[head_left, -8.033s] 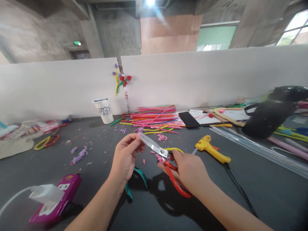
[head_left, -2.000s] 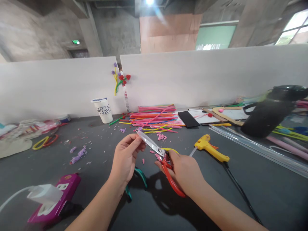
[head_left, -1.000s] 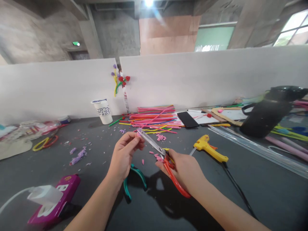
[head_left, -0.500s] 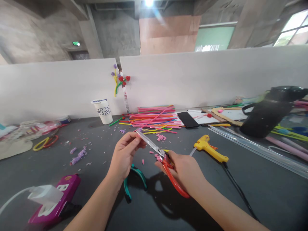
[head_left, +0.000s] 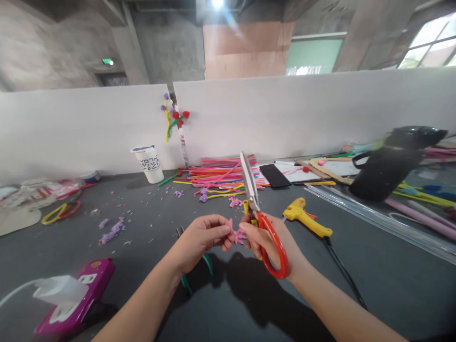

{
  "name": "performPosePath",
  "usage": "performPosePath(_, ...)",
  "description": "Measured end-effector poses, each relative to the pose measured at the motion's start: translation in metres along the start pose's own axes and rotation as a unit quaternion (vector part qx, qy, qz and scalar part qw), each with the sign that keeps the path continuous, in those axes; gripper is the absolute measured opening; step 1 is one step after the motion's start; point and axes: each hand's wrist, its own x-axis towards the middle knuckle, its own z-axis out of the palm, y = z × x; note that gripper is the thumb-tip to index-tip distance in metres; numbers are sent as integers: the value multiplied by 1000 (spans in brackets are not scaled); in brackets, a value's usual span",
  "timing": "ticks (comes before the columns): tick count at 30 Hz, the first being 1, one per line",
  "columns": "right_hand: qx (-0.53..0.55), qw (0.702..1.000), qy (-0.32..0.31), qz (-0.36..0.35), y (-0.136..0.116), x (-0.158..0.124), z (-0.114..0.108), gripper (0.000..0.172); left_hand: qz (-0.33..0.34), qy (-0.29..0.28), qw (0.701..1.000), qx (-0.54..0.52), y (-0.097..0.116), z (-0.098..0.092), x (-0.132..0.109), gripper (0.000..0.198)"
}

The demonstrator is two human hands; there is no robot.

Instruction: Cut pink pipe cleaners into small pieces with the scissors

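Note:
My left hand (head_left: 206, 235) pinches a small pink fuzzy piece (head_left: 238, 234) between thumb and fingers. Scissors with red and yellow handles (head_left: 274, 242) are held in my right hand (head_left: 272, 237), their blades pointing up and away from me. The fingertips of that hand are close to the pink piece; whether they touch it is hard to tell. Teal-handled pliers (head_left: 207, 265) lie under my left hand, partly covered by it. Pink scraps (head_left: 235, 202) rest on the dark table (head_left: 149, 256) beyond my hands.
Behind lie pink and red stems (head_left: 217, 176), a phone (head_left: 274, 175) and a paper cup (head_left: 148, 164). To the right are a yellow glue gun (head_left: 308, 218) and black jug (head_left: 386, 166); to the left, purple scraps (head_left: 112, 232), other scissors (head_left: 61, 212) and a power strip (head_left: 80, 297).
My left hand has moved right and nearer to me, meeting my right hand. The scissors have swung from pointing at the left hand to pointing upward, their blades now away from the fingers.

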Motion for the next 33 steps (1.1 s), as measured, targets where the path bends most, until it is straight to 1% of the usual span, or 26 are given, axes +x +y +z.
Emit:
performPosePath(2, 24, 1000, -20, 2, -4, 0, 0, 18, -25, -19, 999, 11, -3, 1, 0, 14)
performPosePath(5, 6, 998, -52, 19, -4, 0, 0, 14, -43, -36, 998, 25, -6, 1, 1, 14)
performPosePath(7, -8, 998, -59, 27, 0, 1, 0, 12, -47, -35, 997, 43, -6, 0, 1, 13)
performPosePath(10, -41, 998, -38, 13, 5, 1, 0, 9, -12, 2, 997, 80, -6, 0, 2, 13)
performPosePath(13, -110, 994, -4, -17, 9, 0, 2, 8, 31, 49, 991, 124, -8, 1, 3, 12)
performPosePath(15, -144, 989, 15, -26, 10, 0, 4, 7, 40, 66, 984, 161, -9, 4, 3, 11)
performPosePath(18, -157, 987, 33, -31, 12, 1, 7, 6, 52, 89, 973, 208, -11, 7, 3, 11)
performPosePath(20, -159, 986, 39, -41, 13, 2, 8, 8, 62, 98, 970, 215, -11, 8, 3, 9)
performPosePath(23, -177, 980, 51, -70, 15, 4, 6, 14, 75, 121, 973, 182, -6, 6, 2, 6)
performPosePath(26, -260, 958, 69, -105, 16, 3, 2, 21, 80, 152, 981, 87, 1, 1, 2, 10)
performPosePath(29, -377, 913, 71, -139, 15, 0, 0, 25, 91, 161, 983, -19, 8, -3, 0, 9)
performPosePath(33, -484, 857, 62, -166, 15, -5, 0, 26, 146, 170, 972, -71, 13, -5, -2, 5)
